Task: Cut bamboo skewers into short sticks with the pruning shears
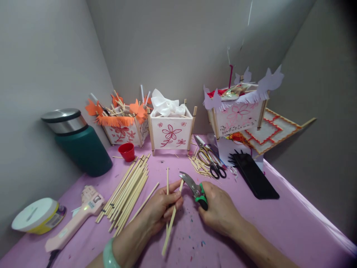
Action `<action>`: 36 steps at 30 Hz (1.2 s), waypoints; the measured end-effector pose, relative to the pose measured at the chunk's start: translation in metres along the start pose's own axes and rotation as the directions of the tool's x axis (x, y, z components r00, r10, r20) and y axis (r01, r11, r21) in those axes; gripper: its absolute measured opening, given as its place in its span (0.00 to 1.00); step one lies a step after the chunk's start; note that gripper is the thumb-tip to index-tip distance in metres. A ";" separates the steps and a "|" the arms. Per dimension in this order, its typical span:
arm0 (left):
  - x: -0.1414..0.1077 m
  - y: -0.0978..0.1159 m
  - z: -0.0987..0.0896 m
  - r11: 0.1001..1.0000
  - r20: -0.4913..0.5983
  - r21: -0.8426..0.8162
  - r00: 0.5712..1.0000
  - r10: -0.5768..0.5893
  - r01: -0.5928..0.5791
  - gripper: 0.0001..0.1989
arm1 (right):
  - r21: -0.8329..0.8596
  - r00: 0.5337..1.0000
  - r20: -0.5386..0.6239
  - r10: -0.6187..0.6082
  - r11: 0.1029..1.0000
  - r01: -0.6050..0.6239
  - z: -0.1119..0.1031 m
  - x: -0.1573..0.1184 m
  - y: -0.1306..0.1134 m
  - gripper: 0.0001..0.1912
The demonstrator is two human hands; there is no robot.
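My left hand (164, 205) is closed around two thin wooden sticks (171, 225), pinched between thumb and fingers so that they cross. In my right hand (218, 206) is a pair of pruning shears (194, 188) with green and black handles. The curved blades are parted at the upper end of one stick, close to my left fingertips. Whether the metal touches the wood I cannot tell. Left of my hands lies a bundle of wooden sticks (126, 195), and one loose stick (145, 200) rests between the bundle and my left wrist.
Short stick pieces (201, 165) and scissors (213, 160) lie beyond my right hand, near a black phone (256, 176). Three decorated boxes (172, 137) stand along the back. Leftward are a red cup (126, 152), a green bottle (83, 149), a glue gun (76, 221) and a tub (37, 216).
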State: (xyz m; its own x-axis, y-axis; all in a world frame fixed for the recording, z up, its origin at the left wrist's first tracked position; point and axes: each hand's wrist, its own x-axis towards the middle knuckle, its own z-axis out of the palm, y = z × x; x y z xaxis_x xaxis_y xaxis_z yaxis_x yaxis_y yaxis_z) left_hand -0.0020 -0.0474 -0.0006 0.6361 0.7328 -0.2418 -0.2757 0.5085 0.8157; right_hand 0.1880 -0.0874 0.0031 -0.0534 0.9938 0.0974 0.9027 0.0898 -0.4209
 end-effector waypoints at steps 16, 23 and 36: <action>0.000 0.006 0.002 1.000 -0.067 0.014 0.998 0.013 -0.012 0.28 | -0.006 0.997 -0.062 -0.053 0.999 0.053 -0.001 0.000 0.001 0.11; 0.001 0.005 0.002 1.000 -0.069 0.025 0.998 -0.014 0.016 0.26 | -0.045 0.998 -0.049 -0.037 0.998 0.035 0.003 -0.003 -0.001 0.11; -0.001 0.005 0.001 1.000 -0.024 0.008 1.000 0.016 -0.016 0.27 | -0.053 0.998 -0.036 0.051 0.997 -0.052 0.007 0.002 0.000 0.07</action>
State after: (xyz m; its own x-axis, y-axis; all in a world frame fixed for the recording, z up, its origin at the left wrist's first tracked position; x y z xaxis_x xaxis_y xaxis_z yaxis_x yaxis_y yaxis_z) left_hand -0.0032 -0.0460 0.0041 0.6138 0.7516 -0.2413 -0.2803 0.4933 0.8235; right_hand 0.1853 -0.0852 -0.0030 0.0078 0.9941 0.1085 0.9257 0.0339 -0.3766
